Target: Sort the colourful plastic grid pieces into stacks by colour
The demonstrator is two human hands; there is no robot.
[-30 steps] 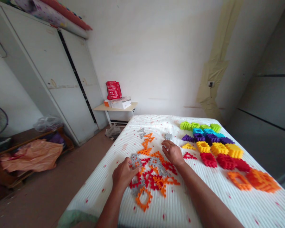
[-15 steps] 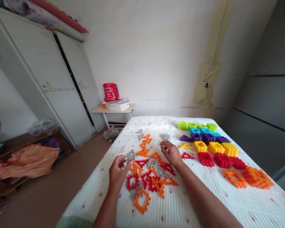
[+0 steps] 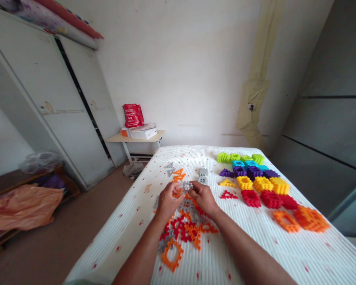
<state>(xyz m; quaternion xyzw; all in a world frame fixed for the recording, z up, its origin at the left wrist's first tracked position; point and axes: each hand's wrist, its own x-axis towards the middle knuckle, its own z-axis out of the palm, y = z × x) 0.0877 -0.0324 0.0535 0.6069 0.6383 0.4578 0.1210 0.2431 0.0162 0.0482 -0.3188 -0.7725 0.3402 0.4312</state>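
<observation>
My left hand (image 3: 168, 201) and my right hand (image 3: 204, 198) meet over the loose pieces, fingertips pinching opposite sides of a small grey toothed building piece (image 3: 186, 186) with a window grid. Below them lies a mixed heap of interlocking pieces: a red piece (image 3: 180, 227), an orange frame piece (image 3: 172, 255) and another grey window piece (image 3: 186, 204). Part of the heap is hidden under my hands. Just beyond my right hand, grey square pieces (image 3: 203, 173) lie close together. Orange triangle pieces (image 3: 179, 173) and grey triangular pieces (image 3: 169, 169) are past my left hand.
Colour-sorted stacks stand on the right: lime (image 3: 234, 158), light blue (image 3: 250, 163), purple (image 3: 255, 172), yellow (image 3: 264, 185), red (image 3: 271, 199) and orange (image 3: 311, 218). The bed (image 3: 130, 237) has a striped white cover. A small table (image 3: 114, 137) with a red bag (image 3: 133, 115) stands behind.
My left hand has moved right and my right hand left, so both now grip one grey window piece. Two grey squares now show beyond my right hand. The view has shifted slightly.
</observation>
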